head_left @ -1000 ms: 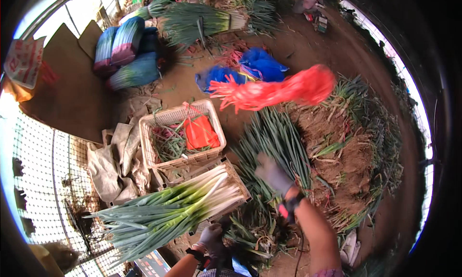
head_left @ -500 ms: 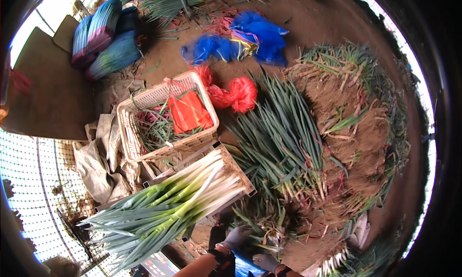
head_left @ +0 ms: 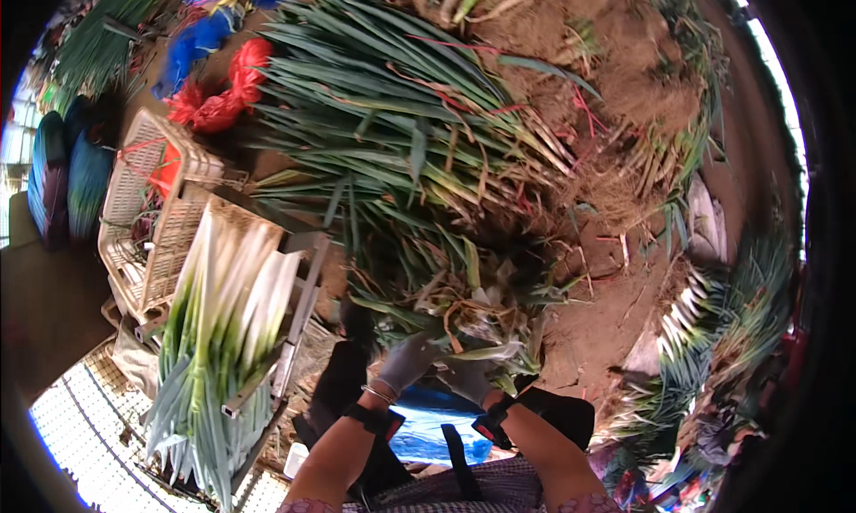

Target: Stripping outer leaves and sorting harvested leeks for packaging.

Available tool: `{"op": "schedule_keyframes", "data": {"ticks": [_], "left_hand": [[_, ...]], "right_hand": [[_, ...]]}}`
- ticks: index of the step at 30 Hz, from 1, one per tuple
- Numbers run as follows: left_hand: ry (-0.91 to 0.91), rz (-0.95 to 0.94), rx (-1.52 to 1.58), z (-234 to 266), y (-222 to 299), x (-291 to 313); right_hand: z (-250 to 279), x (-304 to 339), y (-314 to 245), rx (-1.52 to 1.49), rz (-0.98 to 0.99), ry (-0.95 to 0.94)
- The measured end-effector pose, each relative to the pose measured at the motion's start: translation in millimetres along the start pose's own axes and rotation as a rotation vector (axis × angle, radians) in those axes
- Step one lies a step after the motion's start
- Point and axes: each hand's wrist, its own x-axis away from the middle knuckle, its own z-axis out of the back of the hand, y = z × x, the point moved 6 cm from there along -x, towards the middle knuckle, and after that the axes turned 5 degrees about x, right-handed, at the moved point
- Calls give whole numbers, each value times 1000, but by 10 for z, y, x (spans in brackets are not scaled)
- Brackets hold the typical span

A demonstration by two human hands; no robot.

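Note:
My left hand, in a pale grey glove, reaches into a pile of torn scallion leaves and husks right in front of me. Close beside it, my right hand, gloved the same way, has its fingers curled in at the edge of that pile, by a pale leaf strip. Both hands look closed, but what they grip is lost among the leaves. Just beyond lies a big heap of untrimmed scallions, roots toward the right. Cleaned scallions with white stems rest on a metal-framed stand to my left.
A cream plastic crate stands behind the stand, with red plastic bags next to it. Blue mesh lies farther back. More cleaned scallions lie at the right. Blue plastic sheeting is below my hands.
My view has swung right and down, so the stand, crate and heap appear farther left and turned. Both hands have come closer together at the leaf pile.

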Motion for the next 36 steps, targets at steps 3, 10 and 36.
{"op": "schedule_keyframes", "data": {"ticks": [3,10,36], "left_hand": [[-66,-141,-205,-425,508,-312],[-20,-553,-590,-736,-40,-930],[1093,115,-1155,3686,-1406,3313]], "right_hand": [[-75,82,905,32,-173,-35],[135,13,756,476,504,128],[492,1529,-653,-326,164,268]]}}
